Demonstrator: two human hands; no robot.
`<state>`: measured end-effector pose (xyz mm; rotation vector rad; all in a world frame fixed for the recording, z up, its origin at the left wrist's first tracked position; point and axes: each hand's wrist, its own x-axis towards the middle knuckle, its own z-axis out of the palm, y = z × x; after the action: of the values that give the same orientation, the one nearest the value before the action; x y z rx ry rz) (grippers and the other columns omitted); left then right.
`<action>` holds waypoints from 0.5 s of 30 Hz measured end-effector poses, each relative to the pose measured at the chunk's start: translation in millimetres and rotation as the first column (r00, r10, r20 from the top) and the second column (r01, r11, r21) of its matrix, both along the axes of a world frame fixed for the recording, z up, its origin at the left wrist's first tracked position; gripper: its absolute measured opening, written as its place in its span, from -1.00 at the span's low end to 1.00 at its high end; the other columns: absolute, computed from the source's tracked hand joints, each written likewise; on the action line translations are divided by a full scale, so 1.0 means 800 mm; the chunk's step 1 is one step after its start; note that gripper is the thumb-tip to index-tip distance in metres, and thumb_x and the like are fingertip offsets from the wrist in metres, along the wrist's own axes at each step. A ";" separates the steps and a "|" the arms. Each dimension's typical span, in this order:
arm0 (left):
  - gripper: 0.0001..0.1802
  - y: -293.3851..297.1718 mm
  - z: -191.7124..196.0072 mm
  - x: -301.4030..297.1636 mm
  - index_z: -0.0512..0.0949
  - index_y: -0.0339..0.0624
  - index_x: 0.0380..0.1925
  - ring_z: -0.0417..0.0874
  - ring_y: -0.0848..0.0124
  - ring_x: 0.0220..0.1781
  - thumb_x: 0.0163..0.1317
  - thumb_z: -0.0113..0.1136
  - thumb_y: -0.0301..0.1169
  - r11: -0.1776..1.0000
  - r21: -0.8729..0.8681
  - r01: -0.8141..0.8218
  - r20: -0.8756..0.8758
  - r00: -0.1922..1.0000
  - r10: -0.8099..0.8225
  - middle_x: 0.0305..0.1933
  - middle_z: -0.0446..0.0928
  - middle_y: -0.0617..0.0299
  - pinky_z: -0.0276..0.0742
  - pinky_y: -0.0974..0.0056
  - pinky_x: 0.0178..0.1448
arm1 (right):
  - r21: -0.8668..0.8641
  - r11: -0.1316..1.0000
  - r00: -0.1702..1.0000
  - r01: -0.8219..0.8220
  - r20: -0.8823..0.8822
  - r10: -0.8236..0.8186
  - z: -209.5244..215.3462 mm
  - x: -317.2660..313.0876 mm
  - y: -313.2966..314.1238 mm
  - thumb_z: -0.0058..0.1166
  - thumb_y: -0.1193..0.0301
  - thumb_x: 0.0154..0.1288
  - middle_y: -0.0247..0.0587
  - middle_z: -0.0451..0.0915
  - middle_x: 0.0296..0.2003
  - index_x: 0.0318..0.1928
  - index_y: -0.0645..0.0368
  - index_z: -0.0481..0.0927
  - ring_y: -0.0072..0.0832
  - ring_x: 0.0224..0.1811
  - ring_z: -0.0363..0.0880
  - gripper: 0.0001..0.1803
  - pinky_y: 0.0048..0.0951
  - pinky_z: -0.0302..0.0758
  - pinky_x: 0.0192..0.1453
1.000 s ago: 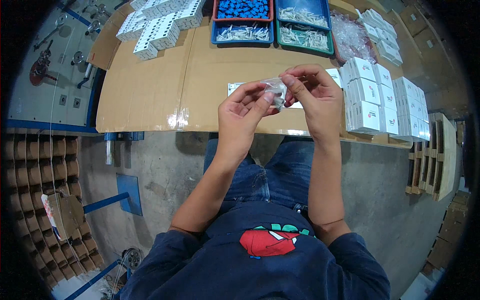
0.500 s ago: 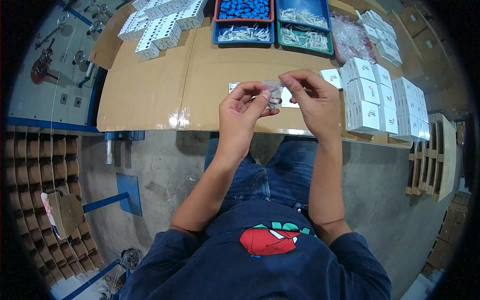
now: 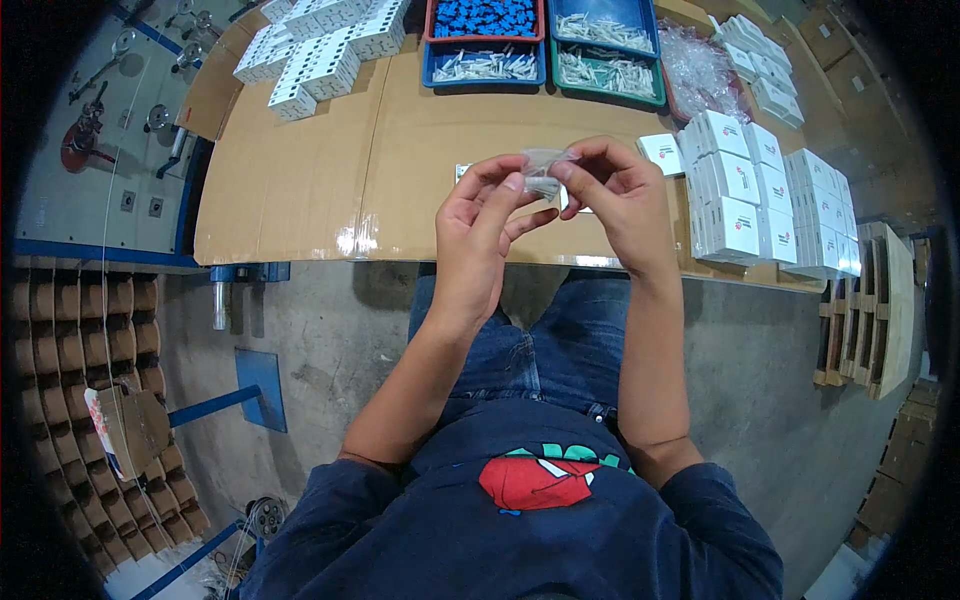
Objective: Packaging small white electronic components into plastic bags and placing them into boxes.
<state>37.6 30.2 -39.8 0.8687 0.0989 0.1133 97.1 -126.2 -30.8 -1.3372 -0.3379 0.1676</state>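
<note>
A small clear plastic bag [image 3: 546, 160] is stretched between my two hands above the table's near edge. Small pale pieces show in its lower part, too small to name. My left hand [image 3: 476, 220] pinches the bag's left side between thumb and fingers. On the other side, my right hand [image 3: 625, 205] grips the bag with thumb and forefinger, its other fingers curled. White flat items lie on the cardboard behind my hands, mostly covered by them.
Cardboard [image 3: 300, 180] covers the table. At the back stand a bin of blue parts [image 3: 485, 18] and trays of pale plugs [image 3: 485, 66]. Clear bags [image 3: 700, 75] fill another bin. White boxes [image 3: 735, 185] are stacked right, and white socketed units [image 3: 325, 70] back left.
The bag has been turned and spread flatter between my hands, its pieces now lying more sideways. My right hand has moved slightly left and its fingers have closed on the bag's edge.
</note>
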 end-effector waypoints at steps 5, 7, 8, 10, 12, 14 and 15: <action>-0.69 -0.002 -0.007 -0.003 0.48 -0.39 0.13 0.70 0.30 0.03 0.43 0.14 -0.54 0.992 0.123 0.023 -0.028 0.999 -0.020 0.07 0.59 0.02 0.72 0.13 0.15 | -0.042 0.998 0.999 0.042 0.027 -0.041 0.000 0.003 -0.002 0.31 0.52 0.33 -0.29 0.69 -0.32 -0.13 0.29 0.67 -0.65 -0.39 0.60 -0.85 -0.60 0.58 -0.36; -0.69 -0.002 -0.007 -0.002 0.48 -0.39 0.13 0.69 0.31 0.04 0.41 0.15 -0.57 0.989 0.145 0.013 -0.013 1.000 -0.011 0.06 0.58 0.04 0.72 0.14 0.15 | -0.028 0.998 0.998 0.055 0.033 -0.054 0.002 0.002 -0.002 0.31 0.52 0.32 -0.29 0.70 -0.32 -0.13 0.29 0.67 -0.65 -0.39 0.60 -0.84 -0.60 0.57 -0.36; -0.68 -0.002 -0.006 -0.002 0.48 -0.40 0.13 0.69 0.32 0.04 0.39 0.17 -0.59 0.986 0.168 0.001 0.002 1.000 -0.001 0.05 0.58 0.06 0.72 0.15 0.16 | -0.029 0.997 0.997 0.076 0.033 -0.075 0.003 0.001 -0.003 0.31 0.50 0.34 -0.29 0.70 -0.31 -0.14 0.29 0.67 -0.66 -0.37 0.60 -0.85 -0.60 0.56 -0.35; -0.67 -0.003 -0.006 -0.002 0.48 -0.39 0.13 0.69 0.33 0.05 0.39 0.17 -0.60 0.988 0.155 0.003 0.012 1.000 -0.005 0.04 0.58 0.07 0.71 0.16 0.17 | -0.031 0.995 0.995 0.098 0.032 -0.097 0.003 0.001 -0.004 0.30 0.48 0.35 -0.29 0.70 -0.29 -0.14 0.30 0.67 -0.67 -0.35 0.60 -0.84 -0.60 0.55 -0.34; -0.67 -0.004 -0.005 -0.001 0.48 -0.39 0.13 0.68 0.33 0.06 0.39 0.18 -0.60 0.990 0.143 0.004 0.021 1.000 -0.007 0.04 0.57 0.08 0.70 0.17 0.19 | -0.010 0.996 0.995 0.088 0.041 -0.088 0.001 0.004 -0.004 0.29 0.52 0.35 -0.26 0.71 -0.29 -0.10 0.29 0.65 -0.63 -0.37 0.62 -0.84 -0.58 0.57 -0.32; -0.66 -0.005 -0.004 -0.001 0.48 -0.39 0.12 0.67 0.34 0.08 0.37 0.20 -0.60 0.991 0.131 0.016 0.017 1.000 -0.018 0.06 0.57 0.07 0.68 0.20 0.22 | 0.002 0.997 0.996 0.083 0.046 -0.083 0.000 0.004 -0.004 0.28 0.52 0.35 -0.26 0.71 -0.28 -0.10 0.29 0.65 -0.62 -0.36 0.62 -0.84 -0.57 0.57 -0.31; -0.66 -0.006 -0.004 -0.001 0.48 -0.39 0.12 0.67 0.34 0.08 0.37 0.20 -0.60 0.991 0.132 0.015 0.017 1.000 -0.018 0.06 0.57 0.07 0.68 0.20 0.22 | 0.014 0.997 0.996 0.075 0.050 -0.076 0.000 0.004 -0.004 0.27 0.52 0.36 -0.25 0.71 -0.28 -0.09 0.29 0.64 -0.62 -0.35 0.62 -0.83 -0.57 0.57 -0.30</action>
<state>36.6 25.6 -42.6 1.0000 0.0682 0.1129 100.1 -129.3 -30.8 -1.3417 -0.3293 0.0687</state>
